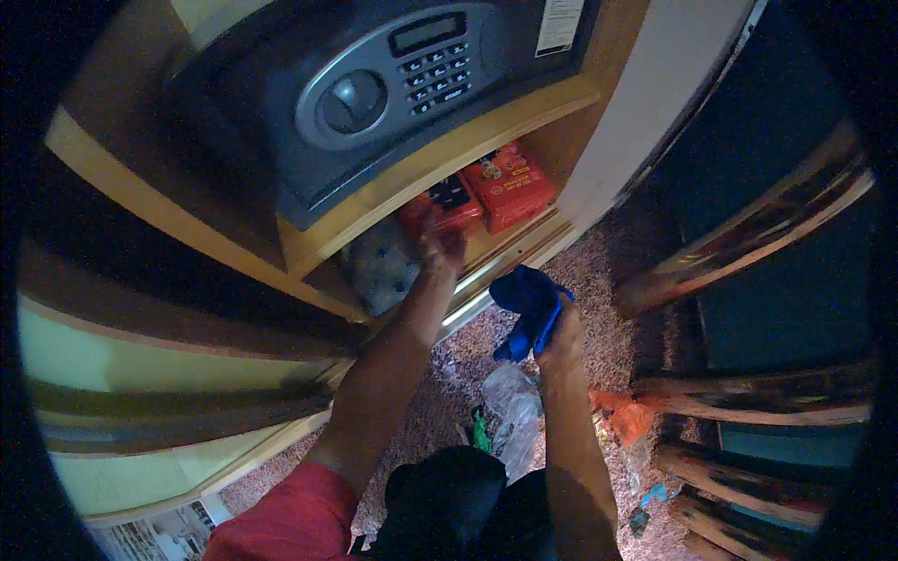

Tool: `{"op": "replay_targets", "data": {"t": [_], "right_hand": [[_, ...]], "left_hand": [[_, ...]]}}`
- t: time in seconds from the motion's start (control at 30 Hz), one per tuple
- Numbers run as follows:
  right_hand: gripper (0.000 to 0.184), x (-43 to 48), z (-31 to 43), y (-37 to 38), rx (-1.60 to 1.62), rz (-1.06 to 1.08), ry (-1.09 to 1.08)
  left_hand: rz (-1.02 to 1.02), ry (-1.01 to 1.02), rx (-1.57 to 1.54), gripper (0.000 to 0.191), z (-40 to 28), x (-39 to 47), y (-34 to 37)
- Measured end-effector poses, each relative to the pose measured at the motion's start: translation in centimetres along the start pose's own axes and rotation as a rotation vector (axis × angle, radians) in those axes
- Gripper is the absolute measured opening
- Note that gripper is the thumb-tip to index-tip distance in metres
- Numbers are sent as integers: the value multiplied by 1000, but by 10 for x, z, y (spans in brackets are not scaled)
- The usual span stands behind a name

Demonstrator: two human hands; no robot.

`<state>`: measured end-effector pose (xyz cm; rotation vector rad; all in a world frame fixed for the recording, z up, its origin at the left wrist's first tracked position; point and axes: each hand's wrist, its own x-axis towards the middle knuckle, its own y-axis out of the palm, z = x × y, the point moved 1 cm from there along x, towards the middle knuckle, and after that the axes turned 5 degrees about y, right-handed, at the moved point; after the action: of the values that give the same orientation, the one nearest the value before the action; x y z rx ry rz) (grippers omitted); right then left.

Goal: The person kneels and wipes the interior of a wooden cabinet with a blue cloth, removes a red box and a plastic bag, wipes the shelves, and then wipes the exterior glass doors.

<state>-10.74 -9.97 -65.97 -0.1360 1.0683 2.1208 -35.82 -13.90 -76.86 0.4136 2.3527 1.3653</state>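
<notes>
My left hand (pixel 442 242) reaches into the low shelf compartment, at the near side of a red plastic packet (pixel 459 214) with a dark printed top. Its fingers are dim against the packet, and I cannot tell whether they grip it. A second red packet (pixel 515 193) lies just to the right, bearing writing. In my right hand (pixel 565 329) is a bunched blue cloth (pixel 526 308), held over the carpet in front of the compartment. Left of my left hand, a greyish bundle (pixel 379 266) sits in shadow.
A dark safe (pixel 273 133) with a knob and keypad stands on the wooden shelf (pixel 449 161) above the packets. Clear plastic wrapping (pixel 515 414), a green scrap (pixel 480 431) and an orange wrapper (pixel 624 417) lie on the carpet (pixel 456 365). Wood-edged furniture (pixel 758 407) lines the right.
</notes>
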Motion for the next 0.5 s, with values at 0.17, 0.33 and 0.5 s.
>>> {"op": "replay_targets", "data": {"t": [0.17,0.33,0.5], "right_hand": [[42,-2,11,-8,60,-167,-54],[34,8,1,-21,68,-344,9],[32,14,0,-31,105,-291,2]], "left_hand": [[29,-262,-221,59,-20,-35,23],[87,-238,-287,67,-38,-83,34],[-62,-235,-325,61,-25,-121,80]]}}
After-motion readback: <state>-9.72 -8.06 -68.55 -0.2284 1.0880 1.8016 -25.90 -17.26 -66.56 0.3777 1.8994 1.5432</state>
